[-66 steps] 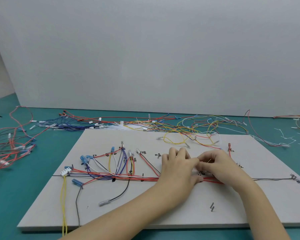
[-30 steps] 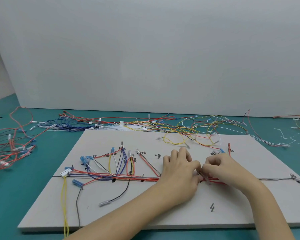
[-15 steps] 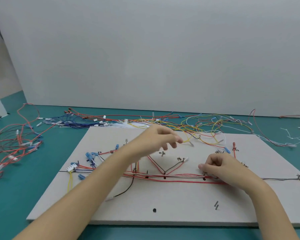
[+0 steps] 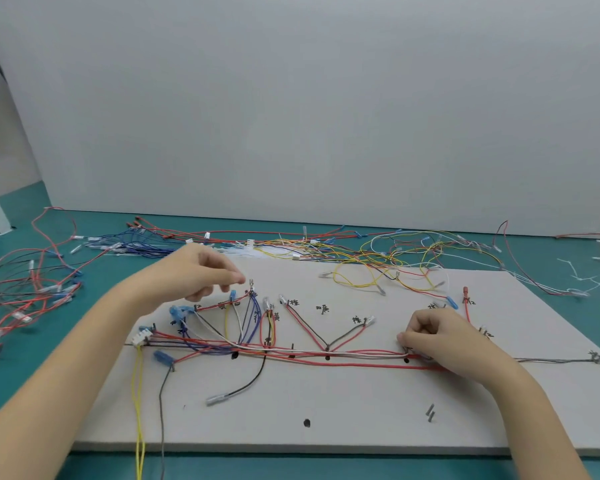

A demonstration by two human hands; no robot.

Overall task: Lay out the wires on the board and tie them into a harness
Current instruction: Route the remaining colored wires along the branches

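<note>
A grey board [image 4: 361, 410] carries a harness of red, white, blue, yellow and black wires [image 4: 326, 356], with branches fanning up to labelled marks. My right hand [image 4: 433, 336] rests on the board at the right end of the trunk. Its curled fingers pinch the red and white wires there. My left hand [image 4: 201, 275] hovers above the board's upper left, blurred, fingers loosely curled with nothing seen in them. Its fingertips are close to a small metal terminal [image 4: 251, 282] at the tip of the blue branch.
Loose wires lie along the back of the teal table [image 4: 378, 247] and in a red tangle at the left [image 4: 21, 299]. A pile of white ties [image 4: 253, 251] sits just behind the board. More ties lie at far right [image 4: 582, 278]. A grey wall stands behind.
My left hand let go of the bundle beside my right hand, lifted and swung up and left over the board. My right hand stayed pinching the trunk. The view shifted slightly.
</note>
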